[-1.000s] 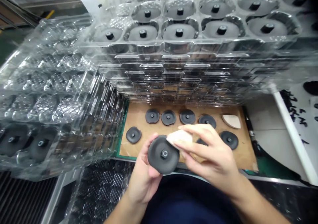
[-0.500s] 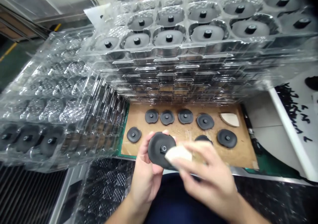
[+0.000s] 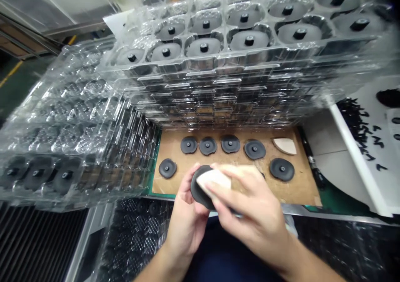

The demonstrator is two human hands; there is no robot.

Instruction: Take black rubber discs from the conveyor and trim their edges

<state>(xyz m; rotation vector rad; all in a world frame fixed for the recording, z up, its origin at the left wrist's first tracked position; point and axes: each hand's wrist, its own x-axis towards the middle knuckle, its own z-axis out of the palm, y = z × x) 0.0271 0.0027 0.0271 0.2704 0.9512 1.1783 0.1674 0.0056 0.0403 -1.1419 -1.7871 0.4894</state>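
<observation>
My left hand [image 3: 187, 213] grips a dark grey rounded disc-like part [image 3: 199, 193] by its edge, tilted toward me. In my right hand [image 3: 250, 207] is a cream-coloured wedge-shaped pad [image 3: 215, 179], pinched between thumb and fingers. The pad lies over the face of the part and hides its middle. Past my hands, several similar dark parts [image 3: 230, 144] lie on a brown cardboard sheet [image 3: 175, 148], each with a short peg at its centre. A second cream wedge-shaped pad [image 3: 285, 146] rests at the sheet's far right corner.
Tall stacks of clear plastic trays [image 3: 218, 81] holding dark parts stand behind the cardboard. More clear trays [image 3: 62, 136] are stacked at the left. On the right, a white-rimmed bin [image 3: 356, 157] borders the bench, with small black pieces [image 3: 356, 115] beyond it.
My right hand has moved left and slightly up, carrying the pad from the part's right edge across its centre. The part remains in my left hand, shifted slightly right.
</observation>
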